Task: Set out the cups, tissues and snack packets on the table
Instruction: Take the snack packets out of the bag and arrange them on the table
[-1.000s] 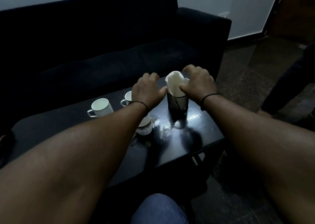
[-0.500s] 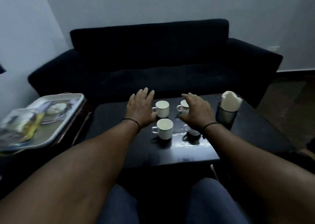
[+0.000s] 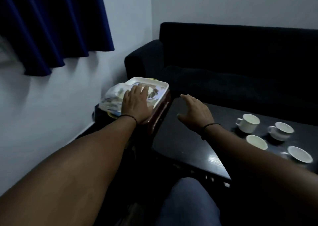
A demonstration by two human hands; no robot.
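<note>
My left hand [image 3: 135,103] stretches out flat over a white tray [image 3: 151,82] on a small side table, its fingers straight, next to clear snack packets [image 3: 112,96] lying on the tray. My right hand [image 3: 195,111] hovers above the dark coffee table [image 3: 182,139], fingers relaxed and holding nothing. Several white cups [image 3: 248,125] stand in a group at the table's right part. The tissue holder is out of view.
A dark sofa [image 3: 232,62] runs behind the coffee table. A blue curtain [image 3: 51,24] hangs on the wall at upper left. The red-brown side table [image 3: 160,112] touches the coffee table's left end. My knee [image 3: 189,203] is at the bottom.
My view has swung left, away from the tissue holder. Both hands left the cups; the left one reached over the tray and the right one moved to the table's left part.
</note>
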